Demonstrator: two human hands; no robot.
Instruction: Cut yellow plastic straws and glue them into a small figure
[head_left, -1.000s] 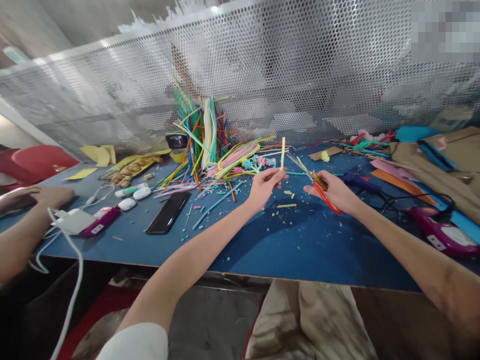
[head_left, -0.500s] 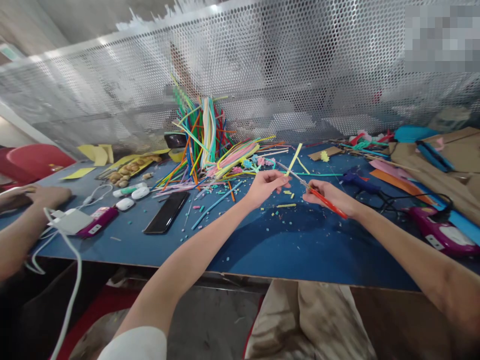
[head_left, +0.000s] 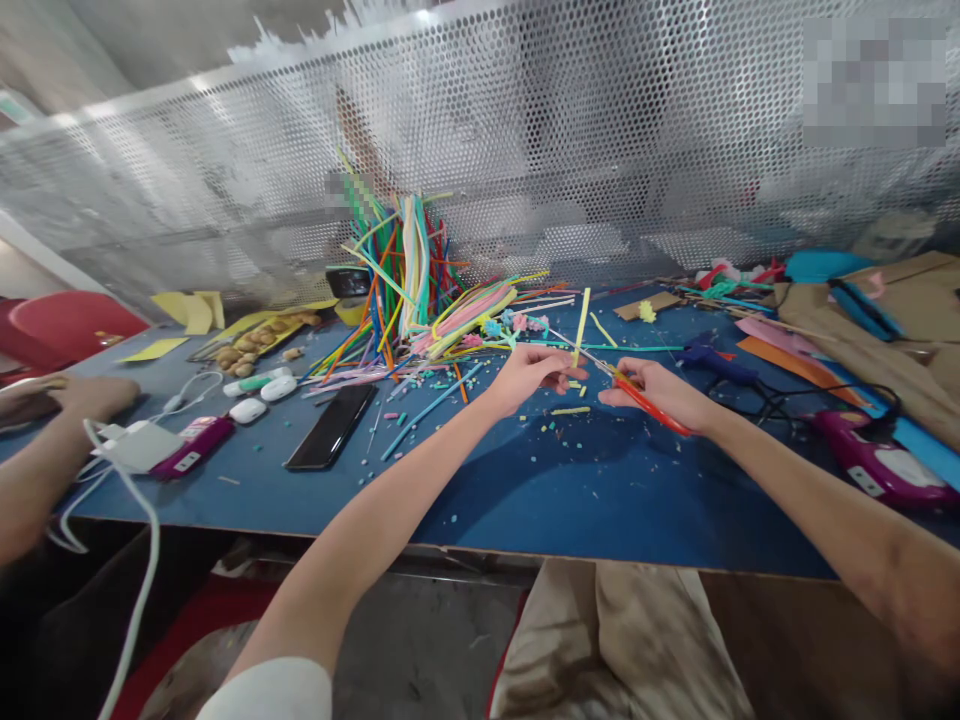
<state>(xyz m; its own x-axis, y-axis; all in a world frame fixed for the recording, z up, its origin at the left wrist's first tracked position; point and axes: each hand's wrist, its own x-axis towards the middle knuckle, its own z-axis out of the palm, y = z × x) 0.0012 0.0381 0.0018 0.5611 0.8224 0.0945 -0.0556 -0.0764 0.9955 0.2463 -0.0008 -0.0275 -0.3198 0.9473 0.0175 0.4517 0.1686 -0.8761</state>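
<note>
Pinched between the thumb and fingers of my left hand (head_left: 534, 378) is a yellow pipe cleaner (head_left: 583, 318), which stands almost upright. My right hand (head_left: 660, 385) is closed round the orange-red handles of a pair of scissors (head_left: 661, 414). The thin blades point left and away from me, close to the pipe cleaner by my left fingertips; whether they touch it I cannot tell. Short yellow snippets (head_left: 571, 411) lie on the blue table (head_left: 517, 520) below my hands. A second yellow piece (head_left: 602, 331) rests just behind the blades.
Bundled coloured pipe cleaners (head_left: 412, 270) stand at the back, near fluffy pastel pieces (head_left: 517, 322). A black phone (head_left: 331, 428) lies left of my forearm. Right are a blue glue gun (head_left: 718, 362) and a purple power strip (head_left: 885, 465). Another person's arm (head_left: 45, 450) rests at far left.
The yellow pipe cleaner has swung from a rightward slant to nearly upright. The scissors and my right hand have shifted slightly left.
</note>
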